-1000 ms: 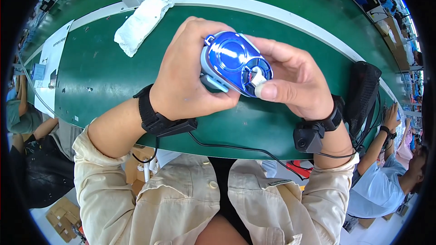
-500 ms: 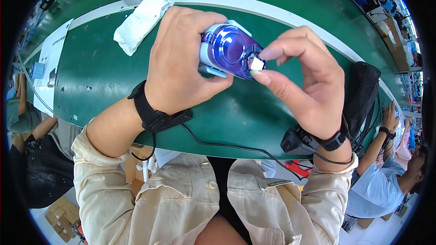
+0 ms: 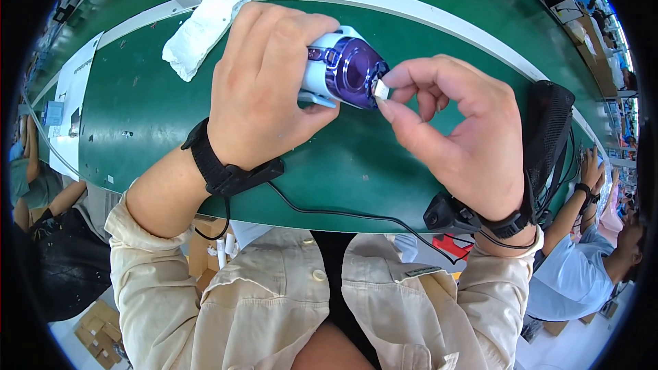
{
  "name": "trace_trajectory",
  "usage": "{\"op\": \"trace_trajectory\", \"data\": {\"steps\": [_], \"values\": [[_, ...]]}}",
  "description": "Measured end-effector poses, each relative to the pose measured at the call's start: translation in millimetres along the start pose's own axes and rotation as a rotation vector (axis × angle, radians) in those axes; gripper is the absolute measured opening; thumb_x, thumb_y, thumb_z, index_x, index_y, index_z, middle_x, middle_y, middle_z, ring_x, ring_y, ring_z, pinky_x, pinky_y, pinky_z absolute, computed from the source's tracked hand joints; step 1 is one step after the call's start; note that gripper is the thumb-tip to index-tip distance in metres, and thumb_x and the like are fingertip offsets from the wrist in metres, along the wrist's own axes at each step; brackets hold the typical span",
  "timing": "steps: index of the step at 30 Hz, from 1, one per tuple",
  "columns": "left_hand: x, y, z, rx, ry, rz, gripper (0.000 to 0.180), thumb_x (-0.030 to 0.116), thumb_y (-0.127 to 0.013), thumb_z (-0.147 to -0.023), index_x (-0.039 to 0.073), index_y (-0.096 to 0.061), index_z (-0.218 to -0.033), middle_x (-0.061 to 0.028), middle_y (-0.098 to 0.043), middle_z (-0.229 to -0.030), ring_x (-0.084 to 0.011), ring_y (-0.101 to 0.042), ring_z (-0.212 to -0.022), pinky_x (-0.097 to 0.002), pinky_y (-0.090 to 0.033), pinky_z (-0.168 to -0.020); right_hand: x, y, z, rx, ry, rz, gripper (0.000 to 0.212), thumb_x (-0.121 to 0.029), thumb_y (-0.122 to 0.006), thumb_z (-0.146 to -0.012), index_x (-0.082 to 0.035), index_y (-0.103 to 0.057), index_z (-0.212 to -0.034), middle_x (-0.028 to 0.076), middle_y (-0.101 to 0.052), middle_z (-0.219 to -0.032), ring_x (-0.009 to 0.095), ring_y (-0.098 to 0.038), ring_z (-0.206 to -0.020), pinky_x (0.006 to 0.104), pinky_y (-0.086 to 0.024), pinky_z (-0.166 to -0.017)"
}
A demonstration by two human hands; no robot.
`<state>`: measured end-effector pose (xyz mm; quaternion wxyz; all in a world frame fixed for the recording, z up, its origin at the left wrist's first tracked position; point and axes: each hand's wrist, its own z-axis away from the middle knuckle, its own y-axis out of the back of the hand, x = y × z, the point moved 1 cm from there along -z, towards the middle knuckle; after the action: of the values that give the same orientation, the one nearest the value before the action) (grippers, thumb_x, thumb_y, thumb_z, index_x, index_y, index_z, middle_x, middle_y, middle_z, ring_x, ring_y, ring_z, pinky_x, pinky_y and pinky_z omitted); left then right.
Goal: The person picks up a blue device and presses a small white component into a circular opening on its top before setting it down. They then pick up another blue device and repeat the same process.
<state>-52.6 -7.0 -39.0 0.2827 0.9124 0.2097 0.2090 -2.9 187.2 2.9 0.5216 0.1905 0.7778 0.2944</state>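
My left hand (image 3: 264, 85) is closed around a light-blue plastic device with a glossy purple cover (image 3: 355, 72), whose exact kind I cannot tell. The purple end points right, toward my other hand. A light-blue tab (image 3: 317, 100) sticks out below the palm. At the tip of the cover, the thumb and forefinger of my right hand (image 3: 452, 116) pinch a small white piece (image 3: 382, 89). It touches or lies right against the cover's end. Whether it is attached there is hidden by the fingers.
A crumpled white packet (image 3: 204, 33) lies on the green table (image 3: 171, 109), beyond my left hand. A black mesh pouch (image 3: 547, 130) rests at the right with cables. A black cable (image 3: 343, 216) runs along the near edge. Other people sit on both sides, one in a light-blue shirt (image 3: 572, 274).
The device has tilted, so its purple cover now faces more to the right. My right hand has turned slightly, with its thumb and forefinger closer together on the white piece.
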Motion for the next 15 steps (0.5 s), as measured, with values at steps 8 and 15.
{"op": "trace_trajectory", "data": {"steps": [8,15], "values": [[3.4,-0.5,-1.1,-0.041,0.003,0.068,0.065,0.002,-0.077,-0.046,0.007,-0.053,-0.106,-0.0087,-0.055,-0.095,-0.0308,-0.053,-0.088,-0.0376,-0.046,-0.072,0.5,0.9,-0.7,-0.003,0.053,-0.011,0.020,-0.003,-0.071,-0.067,-0.002,-0.064,-0.085,0.001,-0.058,-0.071,0.009,-0.044,-0.057,0.0215,-0.038,-0.054],[3.0,-9.1,12.0,-0.121,0.292,0.363,0.062,0.006,-0.078,-0.052,0.005,-0.049,-0.108,-0.0095,-0.055,-0.098,-0.0298,-0.054,-0.089,-0.0357,-0.046,-0.075,3.4,2.2,-2.0,-0.012,0.070,-0.098,0.018,0.001,-0.070,-0.070,0.001,-0.064,-0.087,0.001,-0.058,-0.071,0.007,-0.043,-0.058,0.0201,-0.036,-0.054]]}}
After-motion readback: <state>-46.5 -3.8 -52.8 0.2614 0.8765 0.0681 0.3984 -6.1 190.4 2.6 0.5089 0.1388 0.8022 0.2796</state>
